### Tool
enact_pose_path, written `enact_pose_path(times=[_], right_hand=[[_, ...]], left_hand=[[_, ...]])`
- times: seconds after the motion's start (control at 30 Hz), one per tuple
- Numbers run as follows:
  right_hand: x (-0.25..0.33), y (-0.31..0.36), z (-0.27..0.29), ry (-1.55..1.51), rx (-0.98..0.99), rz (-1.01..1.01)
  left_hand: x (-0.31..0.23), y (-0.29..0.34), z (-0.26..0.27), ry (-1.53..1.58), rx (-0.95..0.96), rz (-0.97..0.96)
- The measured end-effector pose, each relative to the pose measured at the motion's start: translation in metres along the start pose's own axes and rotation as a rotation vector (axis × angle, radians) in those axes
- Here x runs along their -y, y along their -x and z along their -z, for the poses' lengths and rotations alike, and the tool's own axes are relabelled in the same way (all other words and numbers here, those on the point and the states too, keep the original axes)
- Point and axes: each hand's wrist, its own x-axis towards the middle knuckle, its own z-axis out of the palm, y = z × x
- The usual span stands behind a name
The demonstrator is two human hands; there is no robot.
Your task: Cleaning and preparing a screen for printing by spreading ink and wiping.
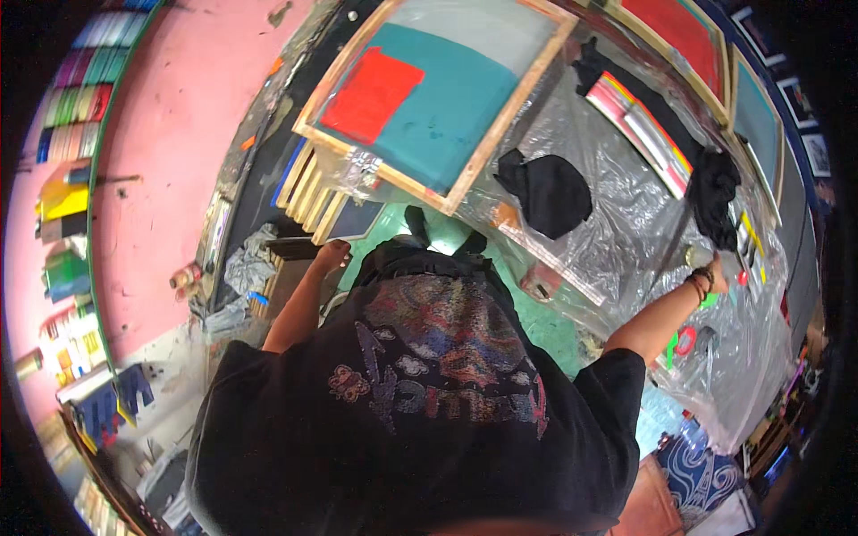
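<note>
At about ten o'clock of the dark-shirted torso, the left hand [332,255] rests on stacked wooden frames [308,192]; its grip cannot be told. Just above lies a wooden-framed screen [447,98], teal mesh with a red rectangle. At three o'clock, the right hand [715,272] reaches a small round container [698,257] on clear plastic sheeting [626,214]; grip unclear. Black cloths [547,189] lie between.

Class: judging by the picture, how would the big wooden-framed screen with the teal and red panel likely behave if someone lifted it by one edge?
The screen would probably stay stiff, since a wooden frame runs all round it. It is likely light for its size: the middle looks like thin mesh. That mesh may be fragile.
</note>
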Motion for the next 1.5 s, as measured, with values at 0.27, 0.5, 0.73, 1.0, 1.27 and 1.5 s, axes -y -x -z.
enact_pose_path(times=[0.27,0.5,0.73,1.0,1.27,1.5], right_hand=[[0.059,0.010,0.055,0.120,-0.342,0.292],[0.029,0.242,0.077,0.452,0.618,0.754],[-0.017,0.547,0.085,1.030,0.554,0.821],[-0.020,0.546,0.073,0.819,0.564,0.887],[0.078,0.571,0.085,-0.086,0.794,0.331],[0.203,0.740,0.108,-0.347,1.522,0.094]], left_hand=[[0.010,0.027,0.002,-0.095,0.066,0.226],[0.001,-0.024,0.059,-0.321,0.241,-0.067],[-0.079,-0.047,0.170,-0.553,0.299,-0.338],[-0.135,-0.110,0.265,-0.058,-0.189,-0.535],[-0.164,-0.113,0.272,0.224,-0.191,-0.588],[-0.287,-0.042,0.239,0.306,0.318,-0.917]])
